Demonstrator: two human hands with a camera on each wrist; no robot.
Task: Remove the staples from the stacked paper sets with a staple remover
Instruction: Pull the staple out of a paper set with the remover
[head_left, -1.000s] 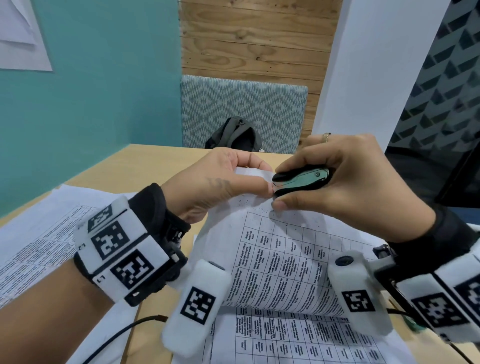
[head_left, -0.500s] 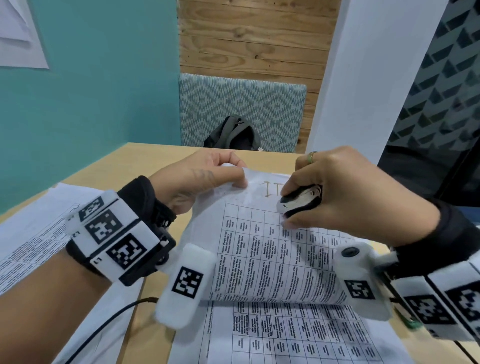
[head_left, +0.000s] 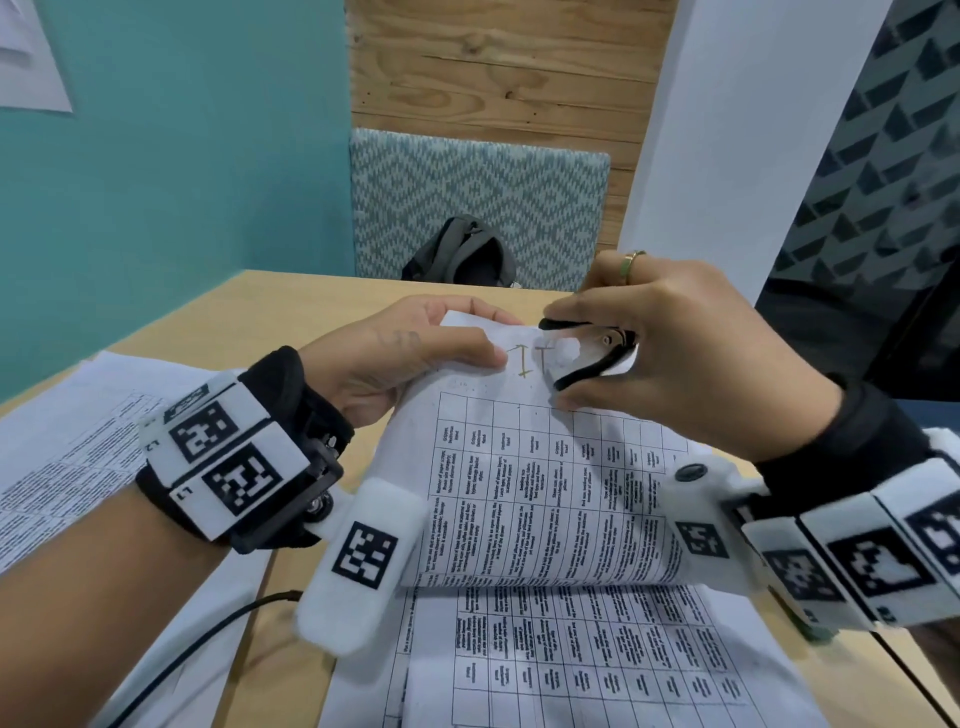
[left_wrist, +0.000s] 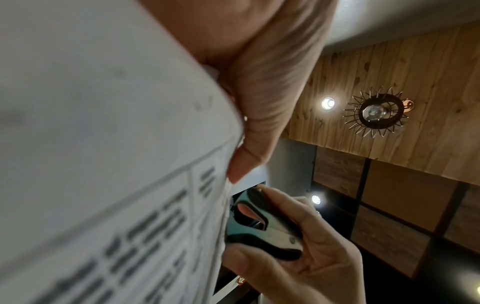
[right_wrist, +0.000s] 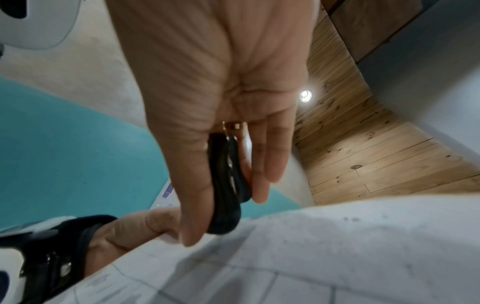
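The paper set (head_left: 545, 493) sits at the centre of the head view, its top sheet curled up off the sheets below so that its far edge stands raised off the table (head_left: 291, 301). The left hand (head_left: 410, 353) pinches that edge at its upper left, thumb on top and fingers behind, probably to keep the corner taut and steady for the tool. The right hand (head_left: 691, 353) holds the remover (head_left: 592, 353) between thumb and fingers just right of centre. Its jaws stand apart in the head view and point left at the top margin, beside a handwritten mark. No staple can be made out, so I cannot tell whether one is caught in the jaws. In the left wrist view the remover (left_wrist: 262, 228) lies right against the sheet's edge. More printed sheets (head_left: 67, 447) lie at the left of the frame, likely other sets. A bag (head_left: 462, 254) rests beyond the table at upper centre.
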